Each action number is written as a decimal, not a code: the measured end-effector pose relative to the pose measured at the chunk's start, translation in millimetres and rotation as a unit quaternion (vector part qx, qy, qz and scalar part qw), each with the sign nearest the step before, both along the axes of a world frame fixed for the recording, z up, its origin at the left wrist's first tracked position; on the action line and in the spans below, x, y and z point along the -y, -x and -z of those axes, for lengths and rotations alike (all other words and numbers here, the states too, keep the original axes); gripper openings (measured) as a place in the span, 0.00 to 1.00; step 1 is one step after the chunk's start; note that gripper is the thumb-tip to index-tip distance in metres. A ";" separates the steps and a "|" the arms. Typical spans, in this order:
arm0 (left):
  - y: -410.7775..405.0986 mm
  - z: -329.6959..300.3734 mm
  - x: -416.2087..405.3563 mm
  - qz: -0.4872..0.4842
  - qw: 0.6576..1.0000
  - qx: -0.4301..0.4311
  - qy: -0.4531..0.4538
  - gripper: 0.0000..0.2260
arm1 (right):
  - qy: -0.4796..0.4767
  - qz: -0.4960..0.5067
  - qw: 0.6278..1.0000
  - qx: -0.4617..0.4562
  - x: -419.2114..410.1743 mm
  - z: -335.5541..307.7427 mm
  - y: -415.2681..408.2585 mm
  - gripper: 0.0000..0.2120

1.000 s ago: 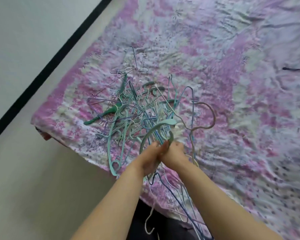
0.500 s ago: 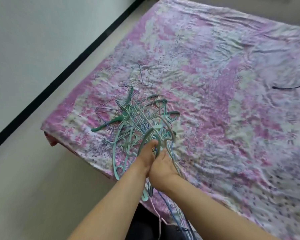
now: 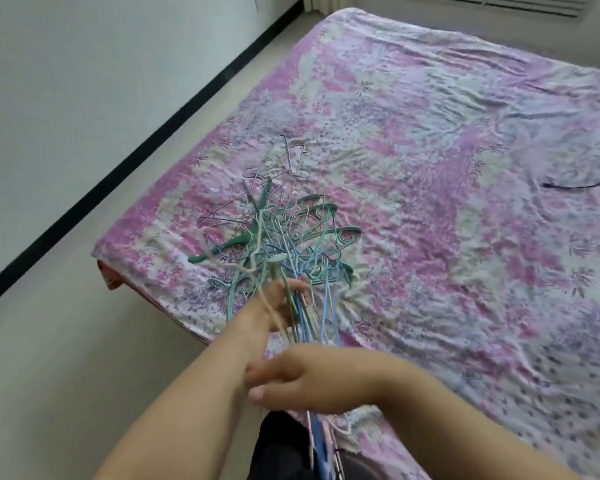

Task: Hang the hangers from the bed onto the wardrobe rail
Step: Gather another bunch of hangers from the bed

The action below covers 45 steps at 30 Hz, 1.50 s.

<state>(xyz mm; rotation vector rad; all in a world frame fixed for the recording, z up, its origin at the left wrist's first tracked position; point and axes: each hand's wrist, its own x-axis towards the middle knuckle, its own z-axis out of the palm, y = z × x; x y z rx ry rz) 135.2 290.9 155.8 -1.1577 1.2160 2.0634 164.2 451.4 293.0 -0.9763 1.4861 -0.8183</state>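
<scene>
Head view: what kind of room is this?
Most likely a home bedroom: a bed under a pink floral sheet, a pile of hangers on it, and plain walls with a dark skirting board.

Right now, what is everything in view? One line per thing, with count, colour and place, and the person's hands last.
Tangled pile of plastic and wire hangers: too many to count, teal, green, blue and white, near the bed's corner.
Bundle of thin wire hangers: several, blue and white, lifted from the pile in the left hand.
Floral bedsheet: one, pink and lilac, covering the bed.
Thin dark cord: one, black, on the sheet at far right.
Black skirting strip: one, along the white wall.
Left hand: grips the bundle.
Right hand: blurred, nearer the camera; grip unclear.
</scene>
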 end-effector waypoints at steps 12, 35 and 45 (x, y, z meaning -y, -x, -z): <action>18.3 -95.7 75.4 0.174 0.984 -0.040 0.021 0.08 | -0.049 0.584 0.769 0.254 -36.4 99.6 72.4 0.09; -137.1 -227.3 134.4 0.110 0.970 -0.214 0.044 0.15 | -0.015 0.545 0.755 0.366 132.3 75.3 39.4 0.26; -201.9 -214.9 152.1 0.181 0.960 -0.192 0.090 0.14 | -0.042 0.621 0.706 0.338 150.4 79.8 53.4 0.14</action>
